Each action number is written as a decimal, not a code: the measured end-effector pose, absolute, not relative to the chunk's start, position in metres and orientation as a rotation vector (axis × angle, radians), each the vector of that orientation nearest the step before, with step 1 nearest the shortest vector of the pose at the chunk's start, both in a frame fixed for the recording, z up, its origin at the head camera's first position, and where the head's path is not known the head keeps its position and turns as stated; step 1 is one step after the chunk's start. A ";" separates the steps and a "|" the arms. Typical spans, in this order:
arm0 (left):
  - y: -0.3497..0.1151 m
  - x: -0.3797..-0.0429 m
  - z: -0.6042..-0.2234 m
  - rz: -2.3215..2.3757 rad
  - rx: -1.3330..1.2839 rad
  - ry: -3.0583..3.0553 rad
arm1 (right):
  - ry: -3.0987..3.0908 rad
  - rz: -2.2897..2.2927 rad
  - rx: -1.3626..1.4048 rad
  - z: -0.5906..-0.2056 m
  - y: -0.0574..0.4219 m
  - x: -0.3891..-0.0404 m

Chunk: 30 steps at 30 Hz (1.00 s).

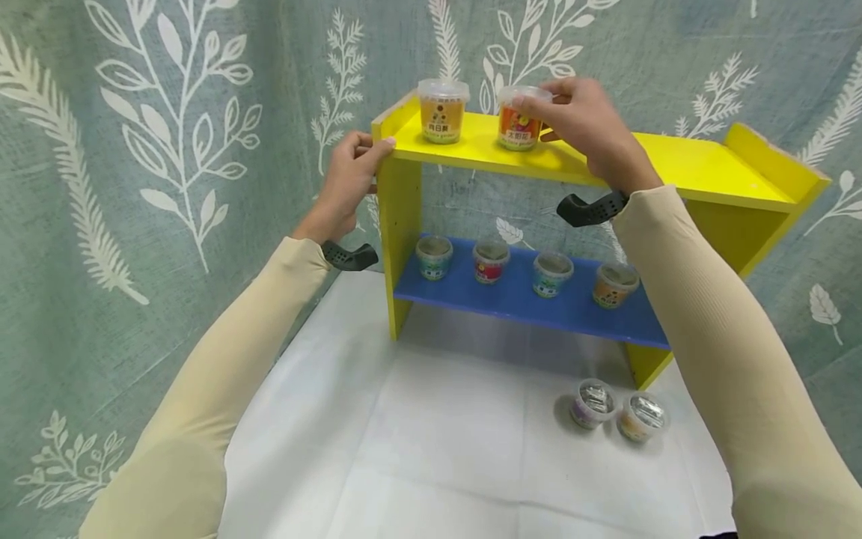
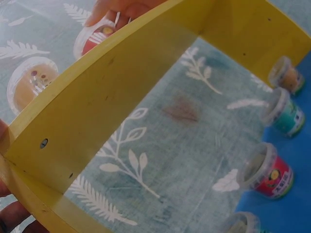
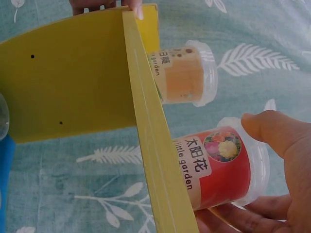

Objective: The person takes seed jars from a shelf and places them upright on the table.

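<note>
My right hand (image 1: 591,129) holds a lidded plastic cup with a red label (image 1: 518,129) on the yellow top board of a small shelf unit (image 1: 572,159). In the right wrist view the thumb touches the cup's lid rim and fingers curl under its far side; the label shows flowers and "little garden". My left hand (image 1: 350,176) grips the upper corner of the unit's left side panel, thumb at the front edge and fingers around the outside. Between the hands, a cup with an orange label (image 1: 441,116) stands upright on the top board, untouched.
On the blue lower board (image 1: 471,299) several similar cups stand in a row, among them a red-labelled cup (image 1: 490,262). Two more cups, one purple-labelled (image 1: 592,404) and one orange-labelled (image 1: 641,418), are on the white table (image 1: 444,434). A leaf-patterned green cloth (image 1: 283,97) hangs behind.
</note>
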State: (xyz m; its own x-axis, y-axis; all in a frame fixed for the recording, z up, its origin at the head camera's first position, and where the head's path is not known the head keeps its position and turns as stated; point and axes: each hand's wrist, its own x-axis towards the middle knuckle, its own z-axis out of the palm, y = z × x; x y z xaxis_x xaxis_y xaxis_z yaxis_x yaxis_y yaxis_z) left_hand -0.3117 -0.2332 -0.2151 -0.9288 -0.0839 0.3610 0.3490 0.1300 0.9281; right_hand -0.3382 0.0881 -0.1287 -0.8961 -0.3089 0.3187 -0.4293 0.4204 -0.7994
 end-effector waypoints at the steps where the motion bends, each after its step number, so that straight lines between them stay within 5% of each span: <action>1: -0.233 -0.312 -0.215 -1.862 -0.262 -2.087 | -2.535 1.494 0.658 -0.128 0.088 -0.338; 30: -0.232 -0.313 -0.212 -1.876 -0.242 -2.094 | -2.482 1.524 0.651 -0.128 0.114 -0.299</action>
State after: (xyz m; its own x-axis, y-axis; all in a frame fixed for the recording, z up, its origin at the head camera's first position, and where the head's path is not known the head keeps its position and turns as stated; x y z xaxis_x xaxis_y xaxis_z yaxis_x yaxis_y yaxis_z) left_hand -0.3128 -0.2321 -0.2122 -0.9351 -0.0849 0.3441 0.3327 0.1242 0.9348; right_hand -0.2986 0.1141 -0.1276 -0.8932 -0.2805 0.3514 -0.4403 0.3872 -0.8101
